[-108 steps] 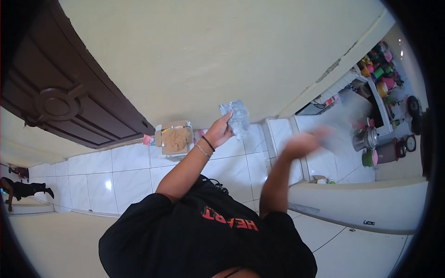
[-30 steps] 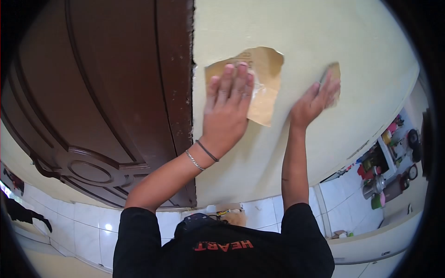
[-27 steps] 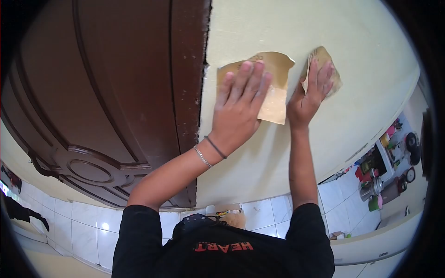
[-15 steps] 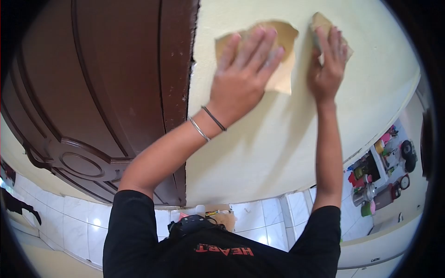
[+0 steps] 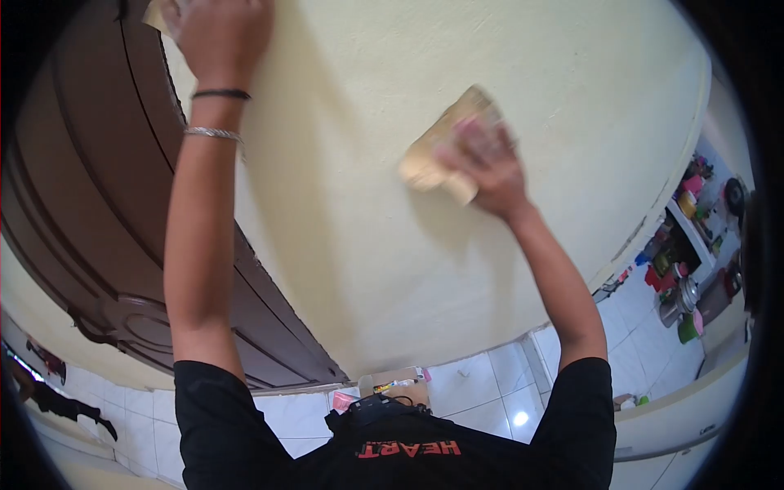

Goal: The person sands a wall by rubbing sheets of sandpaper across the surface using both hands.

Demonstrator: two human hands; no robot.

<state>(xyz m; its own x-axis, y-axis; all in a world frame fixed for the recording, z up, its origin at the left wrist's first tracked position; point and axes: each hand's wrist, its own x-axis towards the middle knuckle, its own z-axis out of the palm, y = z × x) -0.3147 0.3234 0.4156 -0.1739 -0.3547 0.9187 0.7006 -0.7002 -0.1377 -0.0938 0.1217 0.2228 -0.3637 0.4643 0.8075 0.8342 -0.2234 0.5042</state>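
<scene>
With right hand (image 5: 488, 167) blurred, kept fingers somewhat apart over a brown sheet (image 5: 434, 151), near the middle of the cream wall (image 5: 367, 245), the exact contact being hard to make out. With left hand (image 5: 220, 37) cut by the upper edge, could not tell the spread of its fingers; reached high near the brown door (image 5: 73, 163), beside a second paper piece (image 5: 155, 16), visible only in small part.

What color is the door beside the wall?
Dark brown door, seen best in the head view.
</scene>
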